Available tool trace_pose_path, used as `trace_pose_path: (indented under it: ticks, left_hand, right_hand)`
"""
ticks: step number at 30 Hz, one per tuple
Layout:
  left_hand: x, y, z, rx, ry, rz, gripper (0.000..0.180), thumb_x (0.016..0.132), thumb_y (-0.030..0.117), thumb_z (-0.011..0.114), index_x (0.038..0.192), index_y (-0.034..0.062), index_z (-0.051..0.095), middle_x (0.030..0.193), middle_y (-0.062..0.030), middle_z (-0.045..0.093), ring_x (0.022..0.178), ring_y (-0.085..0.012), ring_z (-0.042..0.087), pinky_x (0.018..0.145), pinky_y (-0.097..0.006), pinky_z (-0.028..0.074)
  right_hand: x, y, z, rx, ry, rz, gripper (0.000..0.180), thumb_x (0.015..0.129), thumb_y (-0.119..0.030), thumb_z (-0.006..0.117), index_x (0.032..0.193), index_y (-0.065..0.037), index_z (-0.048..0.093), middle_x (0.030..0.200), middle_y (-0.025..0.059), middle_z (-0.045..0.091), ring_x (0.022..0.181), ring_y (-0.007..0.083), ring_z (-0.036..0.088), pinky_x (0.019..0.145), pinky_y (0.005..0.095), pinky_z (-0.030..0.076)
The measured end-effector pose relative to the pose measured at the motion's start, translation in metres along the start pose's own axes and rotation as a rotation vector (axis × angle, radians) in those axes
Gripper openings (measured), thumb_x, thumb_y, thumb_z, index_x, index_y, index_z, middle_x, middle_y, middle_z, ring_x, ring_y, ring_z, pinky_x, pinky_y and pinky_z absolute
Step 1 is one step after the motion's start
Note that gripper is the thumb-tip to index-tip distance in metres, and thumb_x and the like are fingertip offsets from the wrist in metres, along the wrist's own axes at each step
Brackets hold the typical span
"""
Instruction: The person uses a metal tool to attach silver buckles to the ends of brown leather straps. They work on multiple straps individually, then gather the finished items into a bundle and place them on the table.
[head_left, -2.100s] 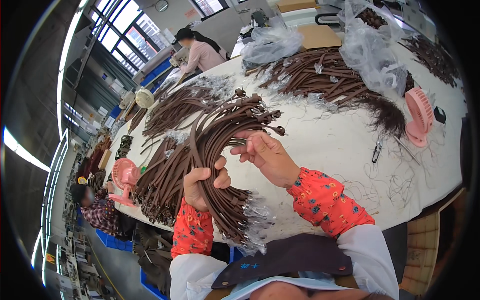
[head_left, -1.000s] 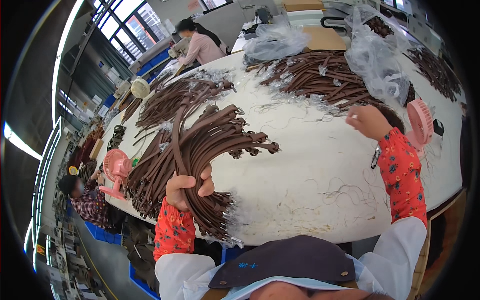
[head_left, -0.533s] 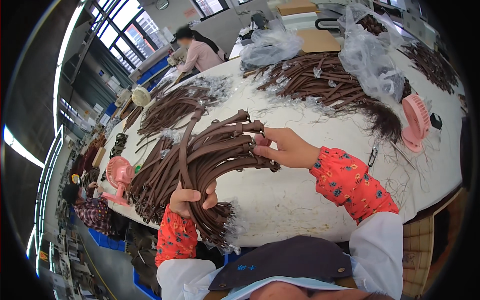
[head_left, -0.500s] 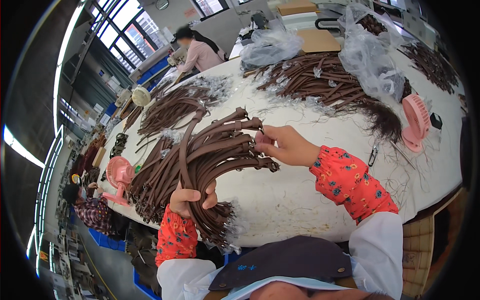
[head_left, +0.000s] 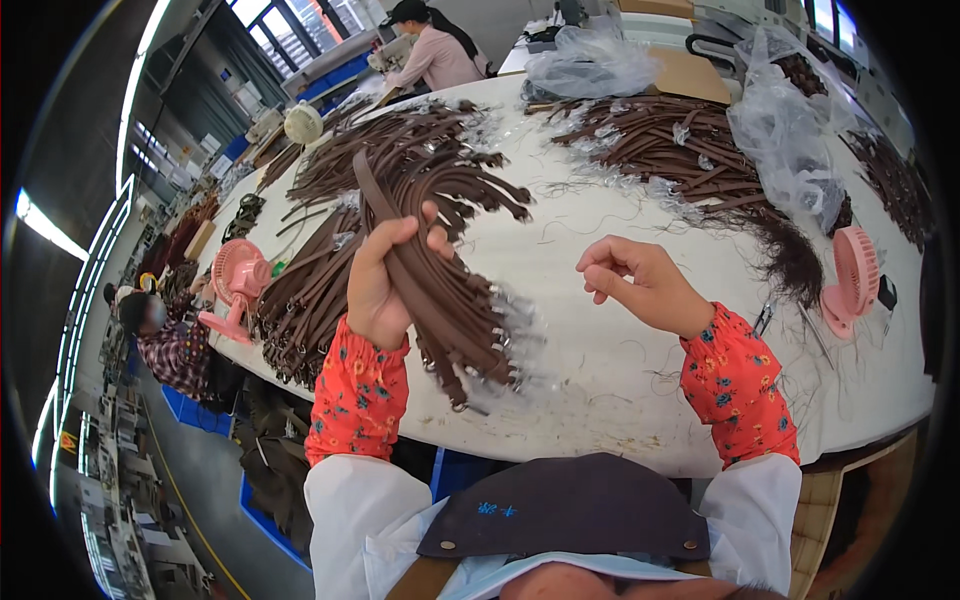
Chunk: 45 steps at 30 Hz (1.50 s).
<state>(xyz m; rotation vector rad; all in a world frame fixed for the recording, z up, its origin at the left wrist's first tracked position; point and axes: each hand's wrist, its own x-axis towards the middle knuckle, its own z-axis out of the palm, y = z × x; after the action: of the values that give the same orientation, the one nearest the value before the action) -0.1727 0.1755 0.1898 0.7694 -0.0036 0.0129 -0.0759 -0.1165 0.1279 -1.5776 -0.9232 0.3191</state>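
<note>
My left hand is wrapped round a thick bundle of brown leather straps with metal fittings. The bundle arches over the hand, one end hanging toward the near right, where clear plastic bits cling to the fittings. Its other end fans out to the far right, above the table. To the right of the bundle, my right hand is held above the table, touching none of the straps. Its fingers are loosely curled in, the thumb close to them, and nothing shows in them.
On the white table lie more strap piles, loose threads and a clear plastic bag. A pink fan stands left, another pink fan right. One co-worker sits at the far side, another at the left.
My right hand has drawn away from the strap ends toward the right, and its pinch has loosened. The bundle in my left hand has been raised and turned, its near end swinging right.
</note>
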Motion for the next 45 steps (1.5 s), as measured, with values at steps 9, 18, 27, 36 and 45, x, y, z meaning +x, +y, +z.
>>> trace_pose_path:
  ticks: [9,18,27,36,45]
  left_hand:
    - [0.043,-0.001,0.014,-0.016,0.293,0.292,0.018,0.081,-0.003,0.067,0.098,-0.0003,0.061,0.094,-0.0073,0.064,0.084,-0.0227,0.064,0.076,-0.036,0.054]
    - [0.050,-0.011,0.017,0.076,0.319,0.395,0.020,0.084,0.000,0.065,0.103,-0.0011,0.063,0.094,-0.0098,0.065,0.088,-0.0228,0.064,0.082,-0.036,0.052]
    - [0.044,-0.011,0.022,-0.060,0.304,0.281,0.019,0.083,-0.003,0.063,0.101,-0.0001,0.060,0.091,-0.0124,0.064,0.089,-0.0248,0.063,0.083,-0.038,0.052]
    - [0.041,0.017,-0.013,-0.182,0.333,0.277,0.025,0.081,-0.007,0.061,0.105,-0.0038,0.055,0.099,-0.0113,0.063,0.092,-0.0272,0.062,0.088,-0.041,0.052]
    - [0.040,0.033,-0.016,-0.215,0.232,0.274,0.027,0.081,-0.007,0.060,0.107,-0.0040,0.052,0.101,-0.0114,0.062,0.094,-0.0275,0.061,0.090,-0.042,0.051]
  right_hand:
    - [-0.003,0.008,0.021,-0.282,0.143,-0.335,0.044,0.096,-0.028,0.062,0.131,-0.003,0.051,0.122,0.0142,0.060,0.112,0.0230,0.059,0.097,0.0360,0.046]
    - [-0.009,0.008,0.062,-0.693,0.089,-0.547,0.038,0.079,-0.014,0.074,0.115,-0.014,0.062,0.098,0.0046,0.058,0.091,0.0221,0.057,0.080,0.0376,0.044]
    - [0.009,0.036,0.080,-0.887,0.263,-0.687,0.014,0.083,-0.015,0.069,0.097,-0.014,0.069,0.078,-0.0031,0.060,0.076,0.0156,0.058,0.072,0.0322,0.042]
    - [-0.063,0.016,0.007,-0.395,-0.004,-0.326,0.010,0.091,-0.017,0.064,0.087,-0.012,0.071,0.072,-0.0010,0.070,0.066,0.0184,0.061,0.073,0.0312,0.046]
    - [-0.102,0.049,-0.107,-1.581,0.163,0.367,0.022,0.085,-0.015,0.063,0.106,-0.010,0.065,0.077,0.0093,0.070,0.071,0.0299,0.066,0.079,0.0406,0.048]
